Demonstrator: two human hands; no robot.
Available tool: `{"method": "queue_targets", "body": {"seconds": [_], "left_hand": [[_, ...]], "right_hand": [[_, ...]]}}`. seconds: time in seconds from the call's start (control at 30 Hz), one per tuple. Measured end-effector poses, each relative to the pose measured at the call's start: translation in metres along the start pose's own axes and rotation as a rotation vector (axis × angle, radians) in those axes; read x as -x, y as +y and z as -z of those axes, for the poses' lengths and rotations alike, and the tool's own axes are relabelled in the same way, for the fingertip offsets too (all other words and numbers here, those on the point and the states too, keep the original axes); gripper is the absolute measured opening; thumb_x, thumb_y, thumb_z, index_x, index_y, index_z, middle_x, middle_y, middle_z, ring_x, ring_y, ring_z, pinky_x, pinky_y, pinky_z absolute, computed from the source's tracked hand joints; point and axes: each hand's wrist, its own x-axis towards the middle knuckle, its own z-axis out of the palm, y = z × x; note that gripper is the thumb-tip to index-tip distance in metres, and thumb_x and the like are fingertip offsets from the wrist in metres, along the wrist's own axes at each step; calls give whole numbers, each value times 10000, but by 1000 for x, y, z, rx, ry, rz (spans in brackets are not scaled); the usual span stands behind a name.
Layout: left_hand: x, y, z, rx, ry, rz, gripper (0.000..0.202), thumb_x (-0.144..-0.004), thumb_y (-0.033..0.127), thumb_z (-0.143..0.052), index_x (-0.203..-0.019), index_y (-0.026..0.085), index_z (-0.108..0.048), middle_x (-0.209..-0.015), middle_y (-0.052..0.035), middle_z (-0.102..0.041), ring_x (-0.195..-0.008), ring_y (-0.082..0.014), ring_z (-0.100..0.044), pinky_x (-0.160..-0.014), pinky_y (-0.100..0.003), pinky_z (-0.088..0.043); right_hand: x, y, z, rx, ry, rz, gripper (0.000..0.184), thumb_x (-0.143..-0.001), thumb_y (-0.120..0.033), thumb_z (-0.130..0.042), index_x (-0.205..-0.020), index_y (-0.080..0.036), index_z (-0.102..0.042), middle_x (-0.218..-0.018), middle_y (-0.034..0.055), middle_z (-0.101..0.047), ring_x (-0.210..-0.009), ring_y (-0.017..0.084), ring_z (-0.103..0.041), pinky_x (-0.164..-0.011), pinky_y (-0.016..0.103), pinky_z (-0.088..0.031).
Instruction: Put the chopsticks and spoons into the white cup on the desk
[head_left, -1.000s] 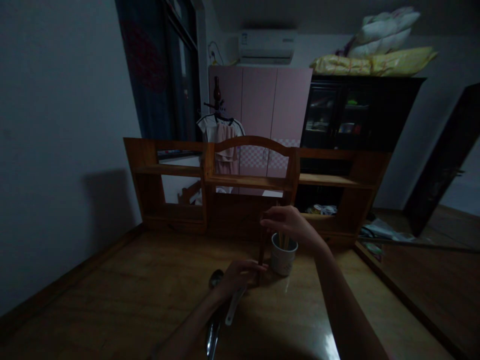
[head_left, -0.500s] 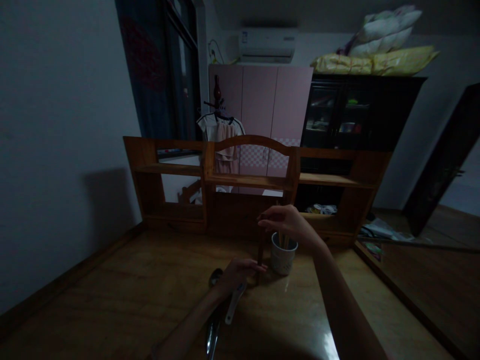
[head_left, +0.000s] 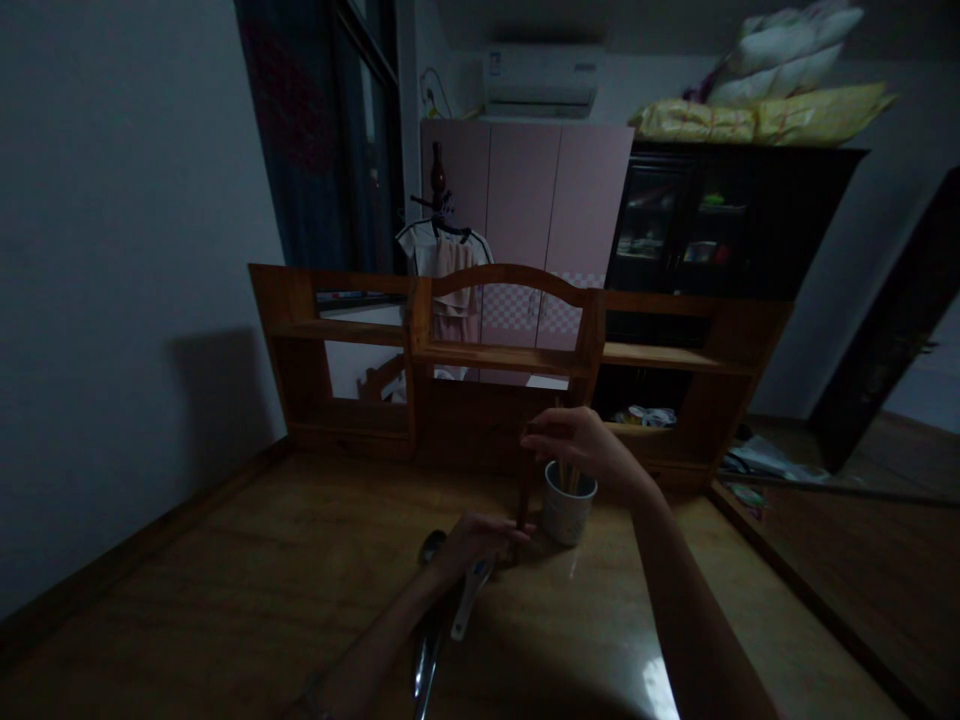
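My right hand (head_left: 574, 440) pinches the top of dark brown chopsticks (head_left: 524, 492), which stand nearly upright above the table. Lower down, my left hand (head_left: 484, 540) has its fingers closed around the same chopsticks near their bottom end. How many there are, I cannot tell in the dim light. Just to the right stands a pale patterned cup (head_left: 564, 518) with several light chopsticks (head_left: 571, 480) in it, partly behind my right hand. Beneath my left hand and forearm lie a white soup spoon (head_left: 466, 605) and a long-handled metal spoon (head_left: 433, 546), both partly hidden.
A wooden shelf unit (head_left: 499, 358) with open compartments runs along the back of the wooden table (head_left: 330, 530). At left is a white wall (head_left: 127, 350). A raised wooden edge (head_left: 795, 590) borders the right side. Beyond are a pink wardrobe (head_left: 517, 190) and a dark cabinet (head_left: 780, 220).
The view has shifted slightly. Both hands keep their hold on the dark chopsticks, with hardly any movement. The cup and spoons stay in place.
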Motion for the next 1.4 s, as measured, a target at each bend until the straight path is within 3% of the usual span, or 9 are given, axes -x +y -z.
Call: {"method": "queue_targets", "body": {"seconds": [0.27,0.5,0.87,1.4], "left_hand": [[0,7,-2,-19,-23,-34,315,-783,414,-593,-928,189,-758,-1082,-101,-705,-1031,-301,-639,-916,-424,-466],[4,14,-9,-59,47,-12,360,-765,468,-597,-905,179,-759,-1058,-107,-714,-1013,-301,-645,-906,-423,-478],[3,22,-11,-124,37,-40,270,-779,376,-607,-898,191,-764,-1077,-85,-710,-1015,-294,-642,-907,-398,-468],[3,20,-11,-118,47,17,306,-780,384,-600,-906,159,-764,-1096,-112,-699,-1026,-299,-634,-919,-398,-462]], "right_hand": [[1,0,4,23,-5,1,214,-812,-370,-645,-854,-163,-682,-752,34,-680,-649,157,-663,-561,233,-502],[0,4,4,13,-2,-6,218,-814,-370,-645,-861,-160,-679,-772,39,-675,-650,155,-659,-575,246,-515],[0,4,6,20,-22,-7,218,-833,-369,-631,-853,-154,-663,-745,34,-664,-654,154,-662,-560,232,-506],[1,6,7,28,-44,-11,223,-835,-376,-635,-875,-159,-666,-815,40,-675,-733,169,-658,-647,264,-532]]}}
